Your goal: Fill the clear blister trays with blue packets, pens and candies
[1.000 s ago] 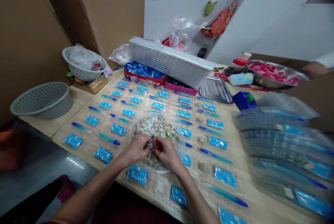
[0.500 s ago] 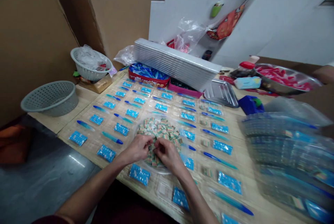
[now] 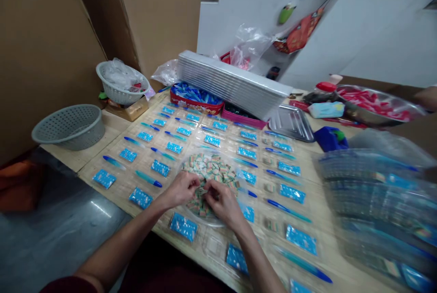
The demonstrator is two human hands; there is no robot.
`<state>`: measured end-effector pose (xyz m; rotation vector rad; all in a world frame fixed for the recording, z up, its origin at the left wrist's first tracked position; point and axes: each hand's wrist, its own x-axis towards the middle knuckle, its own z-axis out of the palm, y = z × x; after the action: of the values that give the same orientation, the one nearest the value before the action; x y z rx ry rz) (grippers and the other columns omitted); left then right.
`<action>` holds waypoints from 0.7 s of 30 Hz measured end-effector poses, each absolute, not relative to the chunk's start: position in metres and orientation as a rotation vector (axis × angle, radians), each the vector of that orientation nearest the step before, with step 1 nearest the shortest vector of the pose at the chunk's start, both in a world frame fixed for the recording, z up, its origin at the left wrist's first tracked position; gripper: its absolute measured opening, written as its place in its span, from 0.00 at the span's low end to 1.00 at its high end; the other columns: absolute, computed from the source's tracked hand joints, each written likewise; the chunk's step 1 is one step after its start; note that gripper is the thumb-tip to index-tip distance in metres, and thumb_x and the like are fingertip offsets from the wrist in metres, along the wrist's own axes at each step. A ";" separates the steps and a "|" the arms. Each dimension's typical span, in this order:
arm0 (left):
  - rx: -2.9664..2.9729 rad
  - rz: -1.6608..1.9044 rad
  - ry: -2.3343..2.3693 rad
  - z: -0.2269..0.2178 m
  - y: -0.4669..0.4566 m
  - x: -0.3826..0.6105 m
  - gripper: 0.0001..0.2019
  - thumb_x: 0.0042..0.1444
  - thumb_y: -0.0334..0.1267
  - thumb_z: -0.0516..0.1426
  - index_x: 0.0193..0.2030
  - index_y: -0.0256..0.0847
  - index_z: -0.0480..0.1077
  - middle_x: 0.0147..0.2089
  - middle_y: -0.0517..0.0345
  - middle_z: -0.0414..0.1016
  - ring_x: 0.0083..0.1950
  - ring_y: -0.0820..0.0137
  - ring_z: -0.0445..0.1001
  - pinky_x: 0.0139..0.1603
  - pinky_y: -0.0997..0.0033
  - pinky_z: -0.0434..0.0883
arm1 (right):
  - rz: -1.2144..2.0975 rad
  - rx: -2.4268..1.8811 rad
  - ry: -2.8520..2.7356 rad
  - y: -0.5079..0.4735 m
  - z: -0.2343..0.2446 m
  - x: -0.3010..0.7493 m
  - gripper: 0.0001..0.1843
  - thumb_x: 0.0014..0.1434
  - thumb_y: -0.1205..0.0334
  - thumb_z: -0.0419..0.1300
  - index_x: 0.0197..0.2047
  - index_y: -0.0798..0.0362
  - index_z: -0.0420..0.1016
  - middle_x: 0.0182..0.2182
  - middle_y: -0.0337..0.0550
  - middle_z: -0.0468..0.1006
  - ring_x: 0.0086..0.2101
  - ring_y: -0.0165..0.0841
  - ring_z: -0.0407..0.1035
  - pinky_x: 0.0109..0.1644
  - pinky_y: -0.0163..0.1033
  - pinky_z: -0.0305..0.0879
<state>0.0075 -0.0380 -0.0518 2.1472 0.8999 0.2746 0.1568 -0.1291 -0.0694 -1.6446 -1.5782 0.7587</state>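
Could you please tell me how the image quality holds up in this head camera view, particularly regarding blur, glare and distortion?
In the head view, the stack of clear plastic trays at right is heavily blurred; a pale glare streak marks the shiny grey floor; the wide lens tilts the white wall; the small striped candy pieces stay fairly sharp.

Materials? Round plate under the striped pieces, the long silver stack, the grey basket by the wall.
The round plate looks like clear plastic, possibly glass: see-through, glossy rim. The long stack of trays looks like thin aluminium: dull silver sheen, fine nested edges. The grey basket looks like moulded matte plastic, with regular perforations.
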 end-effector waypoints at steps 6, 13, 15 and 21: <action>2.123 0.255 0.839 -0.053 -0.035 0.006 0.14 0.41 0.24 0.49 0.29 0.36 0.74 0.24 0.61 0.72 0.28 0.72 0.69 0.29 0.77 0.62 | 0.782 -1.633 -1.713 -0.126 -0.066 0.157 0.08 0.49 0.73 0.52 0.29 0.53 0.69 0.23 0.36 0.68 0.26 0.30 0.61 0.31 0.33 0.52; 2.170 0.271 0.773 -0.052 -0.042 0.007 0.10 0.41 0.27 0.55 0.33 0.36 0.71 0.25 0.62 0.70 0.27 0.72 0.67 0.28 0.76 0.59 | 0.636 -1.710 -1.704 -0.122 -0.077 0.151 0.08 0.46 0.73 0.52 0.30 0.53 0.67 0.24 0.38 0.69 0.27 0.32 0.62 0.33 0.34 0.52; 2.254 0.283 0.800 -0.054 -0.046 0.008 0.09 0.42 0.27 0.54 0.33 0.37 0.69 0.29 0.60 0.71 0.30 0.70 0.67 0.31 0.74 0.60 | 0.626 -1.723 -1.681 -0.123 -0.079 0.151 0.07 0.46 0.73 0.52 0.29 0.52 0.66 0.24 0.38 0.69 0.27 0.32 0.62 0.33 0.34 0.52; 2.373 0.233 0.811 -0.064 -0.053 0.010 0.08 0.46 0.25 0.51 0.34 0.38 0.65 0.34 0.54 0.72 0.37 0.66 0.70 0.35 0.72 0.61 | 0.695 -1.792 -1.584 -0.125 -0.078 0.152 0.05 0.45 0.71 0.55 0.27 0.52 0.65 0.22 0.36 0.68 0.26 0.31 0.62 0.31 0.34 0.53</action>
<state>0.0097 -0.0528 -0.0642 2.3726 0.8113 0.2325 0.1515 -0.1250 -0.0777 -1.7916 -1.5836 0.6953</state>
